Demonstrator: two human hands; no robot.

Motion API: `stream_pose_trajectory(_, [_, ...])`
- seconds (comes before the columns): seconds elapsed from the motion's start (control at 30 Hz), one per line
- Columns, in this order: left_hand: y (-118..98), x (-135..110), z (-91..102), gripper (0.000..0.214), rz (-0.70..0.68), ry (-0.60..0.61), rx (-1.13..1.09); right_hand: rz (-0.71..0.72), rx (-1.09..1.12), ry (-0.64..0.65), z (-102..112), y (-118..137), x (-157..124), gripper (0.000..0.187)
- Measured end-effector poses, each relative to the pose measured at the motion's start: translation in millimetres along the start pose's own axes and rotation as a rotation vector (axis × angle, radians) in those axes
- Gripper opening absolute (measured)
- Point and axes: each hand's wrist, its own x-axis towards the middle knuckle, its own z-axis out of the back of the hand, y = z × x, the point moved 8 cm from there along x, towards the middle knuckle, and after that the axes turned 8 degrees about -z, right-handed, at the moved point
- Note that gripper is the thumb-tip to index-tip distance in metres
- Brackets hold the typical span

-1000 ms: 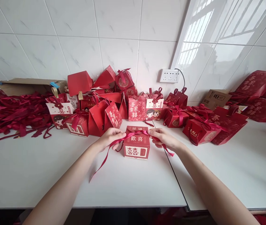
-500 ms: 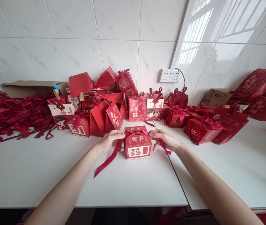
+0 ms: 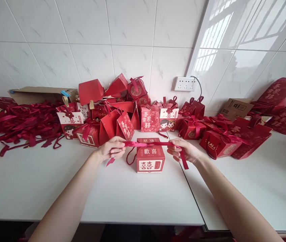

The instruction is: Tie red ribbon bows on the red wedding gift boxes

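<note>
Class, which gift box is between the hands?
The double-happiness gift box nearest the camera: the left hand and right hand hold its ribbon taut; the other boxes sit farther back.

The red gift box point(image 3: 151, 161) stands upright, pale characters above its cream front panel. A crimson ribbon point(image 3: 136, 144) stretches taut across the box's top, gathered mid-length, ends hanging beyond the box's left and right sides.

Left grip point(image 3: 111, 148) and right grip point(image 3: 185, 150) hold a ribbon point(image 3: 133, 144) taut across a red box point(image 3: 145, 157).
</note>
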Motion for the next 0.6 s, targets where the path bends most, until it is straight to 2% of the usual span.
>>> stream_pose_trajectory(0.13, [-30.5, -5.6, 13.0, 0.032, -0.103, -0.088, -0.016, 0.064, -0.07, 0.053, -1.4, 25.6, -12.0, 0.036])
stream_pose_trajectory(0.27, [-65.4, 3.2, 12.0, 0.018, -0.265, -0.216, -0.022, 0.227, -0.118, -0.079, -7.0, 71.7, -15.5, 0.028])
stream_pose_trajectory(0.4, [-91.4, 20.1, -16.6, 0.013, -0.34, -0.187, -0.037, 0.365, -0.101, -0.137, -30.3, 103.1, -5.6, 0.023])
stream_pose_trajectory(0.6, [-117.4, 28.3, -68.9, 0.035, -0.407, 0.004, -0.054, 0.487, 0.114, -0.172, -52.1, 113.2, 5.4, 0.047])
